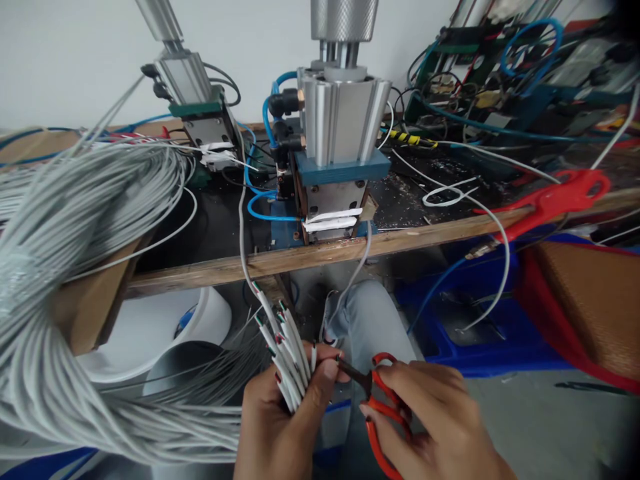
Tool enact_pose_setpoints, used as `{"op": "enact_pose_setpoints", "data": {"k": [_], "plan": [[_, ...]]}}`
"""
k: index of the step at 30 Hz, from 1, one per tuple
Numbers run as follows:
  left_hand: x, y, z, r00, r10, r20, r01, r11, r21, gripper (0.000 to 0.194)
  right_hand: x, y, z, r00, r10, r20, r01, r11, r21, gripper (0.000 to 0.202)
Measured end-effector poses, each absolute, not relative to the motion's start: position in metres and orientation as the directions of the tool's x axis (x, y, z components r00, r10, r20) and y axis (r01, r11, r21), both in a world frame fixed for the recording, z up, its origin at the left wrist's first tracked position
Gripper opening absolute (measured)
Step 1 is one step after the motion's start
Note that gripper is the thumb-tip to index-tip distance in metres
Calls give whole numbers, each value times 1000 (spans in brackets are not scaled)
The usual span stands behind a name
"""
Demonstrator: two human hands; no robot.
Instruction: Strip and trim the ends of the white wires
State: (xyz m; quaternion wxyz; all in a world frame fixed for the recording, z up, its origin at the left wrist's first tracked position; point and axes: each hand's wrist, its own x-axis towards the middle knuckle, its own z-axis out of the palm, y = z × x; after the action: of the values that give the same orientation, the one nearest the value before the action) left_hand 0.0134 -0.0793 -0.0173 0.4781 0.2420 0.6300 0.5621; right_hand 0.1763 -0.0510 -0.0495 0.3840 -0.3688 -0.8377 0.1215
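Observation:
My left hand (295, 413) is closed around a bunch of white cables (290, 357), whose cut ends point up and show small green, red and dark wire tips. Between its thumb and forefinger one short end sticks out toward the scissors. In my right hand (430, 413) is a pair of scissors with red handles (387, 400), fingers through and around the loops. The dark blades (354, 375) point left, their tips right beside my left thumb and fingertips. Whether the blades touch a wire is too small to tell. The cables trail left from under my left hand.
A large coil of grey-white cable (100, 187) covers the bench's left side. Pneumatic presses (345, 120) stand on the bench behind its wooden edge (415, 238). A red air gun (560, 197) lies at right, above a blue bin (450, 333). A white bucket (213, 323) stands below left.

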Motion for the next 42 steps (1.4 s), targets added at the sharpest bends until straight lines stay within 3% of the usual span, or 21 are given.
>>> {"op": "enact_pose_setpoints", "data": {"k": [6,13,18,21,29,35,42], "plan": [[13,-79,-19,-418,853,-312,-203,247,947,12,182,-46,-52,-475,645,599,513,756,-407,13],[7,-81,-26,-402,880,-255,-119,226,967,10,187,-48,-39,-544,725,422,543,687,-482,16],[1,-83,-33,-308,948,-81,57,104,993,9,193,-50,-23,-553,740,383,593,673,-442,15],[3,-83,-33,-337,941,-2,57,23,998,14,195,-51,-19,-573,731,371,608,682,-406,18],[-4,-84,-40,-242,970,21,244,40,969,12,197,-53,-19,-646,643,411,589,763,-268,25],[11,-90,-42,-428,901,63,304,78,949,12,199,-55,-21,-653,613,444,601,777,-189,30],[20,-92,-48,-338,871,356,490,-160,857,21,202,-60,-43,-583,597,552,608,771,-192,6]]}}
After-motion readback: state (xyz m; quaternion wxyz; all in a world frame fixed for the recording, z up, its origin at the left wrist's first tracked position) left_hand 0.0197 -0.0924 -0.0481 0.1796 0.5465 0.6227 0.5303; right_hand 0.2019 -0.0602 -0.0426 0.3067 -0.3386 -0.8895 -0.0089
